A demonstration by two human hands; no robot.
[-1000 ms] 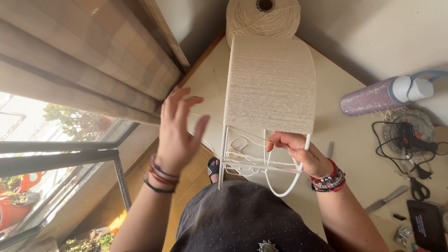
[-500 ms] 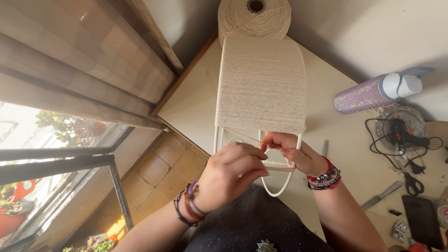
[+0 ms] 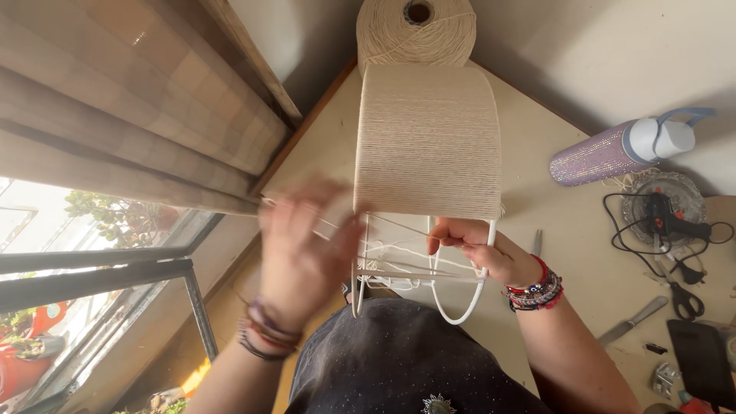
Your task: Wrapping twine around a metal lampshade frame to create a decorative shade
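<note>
A white wire frame (image 3: 418, 280) stands at the near edge of the table (image 3: 560, 253), most of it wrapped in cream cord (image 3: 427, 142), with only its lower part bare. The right hand (image 3: 475, 249) is closed on the frame's bare wire just under the wrapped part, fingers curled round it. The left hand (image 3: 303, 245) is blurred beside the frame's left side, fingers spread wide; a thin strand (image 3: 399, 224) runs from it across the bare wires, though whether it pinches the strand I cannot tell. Behind the frame, touching its far end, a large cone of the same cord (image 3: 418, 31) sits in the table's corner against the wall. To the right lies a glittery lilac bottle (image 3: 613, 153) with a pale blue lid, on its side; near it a round dish (image 3: 663, 203) holds a black glue gun (image 3: 675, 222) with its cable. Scissors (image 3: 682, 295) and a knife (image 3: 632, 320) lie near the right edge, well apart from the frame. Left of the table hangs a checked curtain (image 3: 115, 100), close to the left hand, above a window (image 3: 69, 307).
</note>
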